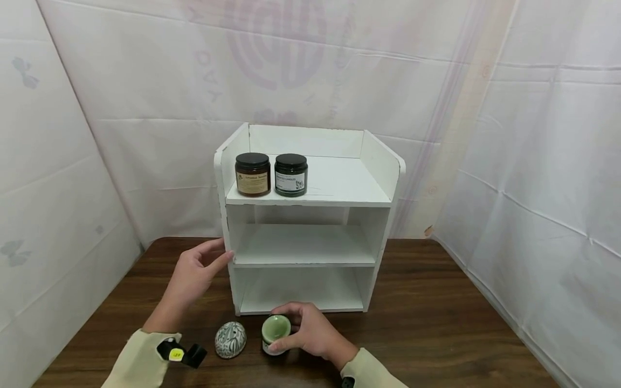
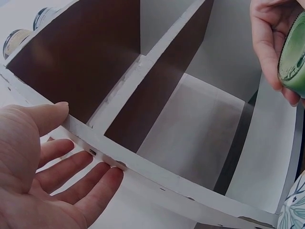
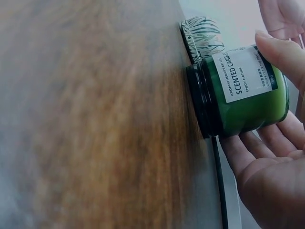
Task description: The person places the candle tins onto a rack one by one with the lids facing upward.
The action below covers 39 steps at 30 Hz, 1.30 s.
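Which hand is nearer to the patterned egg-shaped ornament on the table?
Right. The right hand, holding the green candle jar, sits just beside the egg ornament; the left hand is farther back, touching the white shelf.

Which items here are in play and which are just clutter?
In play:
- right hand gripping the green candle jar
- left hand open against the white shelf unit

Lying about:
- patterned egg-shaped piece on the table
- brown jar and dark jar on the top shelf
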{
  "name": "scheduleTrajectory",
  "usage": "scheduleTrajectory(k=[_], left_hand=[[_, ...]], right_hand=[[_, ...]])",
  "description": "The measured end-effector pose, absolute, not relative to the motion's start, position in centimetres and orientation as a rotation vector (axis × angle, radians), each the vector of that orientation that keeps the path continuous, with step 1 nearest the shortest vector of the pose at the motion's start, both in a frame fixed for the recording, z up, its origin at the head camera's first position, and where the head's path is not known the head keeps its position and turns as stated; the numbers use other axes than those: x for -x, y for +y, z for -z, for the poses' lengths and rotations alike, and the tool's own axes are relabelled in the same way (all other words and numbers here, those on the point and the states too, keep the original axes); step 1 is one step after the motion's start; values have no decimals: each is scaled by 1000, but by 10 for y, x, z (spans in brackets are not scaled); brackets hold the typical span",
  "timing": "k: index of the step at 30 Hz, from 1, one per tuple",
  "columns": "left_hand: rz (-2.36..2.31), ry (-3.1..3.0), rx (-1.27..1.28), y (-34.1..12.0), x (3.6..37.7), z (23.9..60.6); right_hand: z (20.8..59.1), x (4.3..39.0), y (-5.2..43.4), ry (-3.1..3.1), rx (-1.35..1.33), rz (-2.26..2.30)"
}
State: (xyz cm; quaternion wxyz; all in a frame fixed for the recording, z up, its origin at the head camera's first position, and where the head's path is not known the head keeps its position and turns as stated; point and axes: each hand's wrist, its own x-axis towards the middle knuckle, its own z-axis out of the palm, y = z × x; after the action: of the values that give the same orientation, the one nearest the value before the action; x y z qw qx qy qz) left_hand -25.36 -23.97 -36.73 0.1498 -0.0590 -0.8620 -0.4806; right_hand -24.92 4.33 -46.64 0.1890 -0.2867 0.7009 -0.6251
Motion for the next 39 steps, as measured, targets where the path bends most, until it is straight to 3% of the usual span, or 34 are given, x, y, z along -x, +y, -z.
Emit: scheduleTrajectory(k=[39], left_hand=[[1332,-2499,176,-243,255,365]], right_hand=[[467,251,41,1970,807,1763]])
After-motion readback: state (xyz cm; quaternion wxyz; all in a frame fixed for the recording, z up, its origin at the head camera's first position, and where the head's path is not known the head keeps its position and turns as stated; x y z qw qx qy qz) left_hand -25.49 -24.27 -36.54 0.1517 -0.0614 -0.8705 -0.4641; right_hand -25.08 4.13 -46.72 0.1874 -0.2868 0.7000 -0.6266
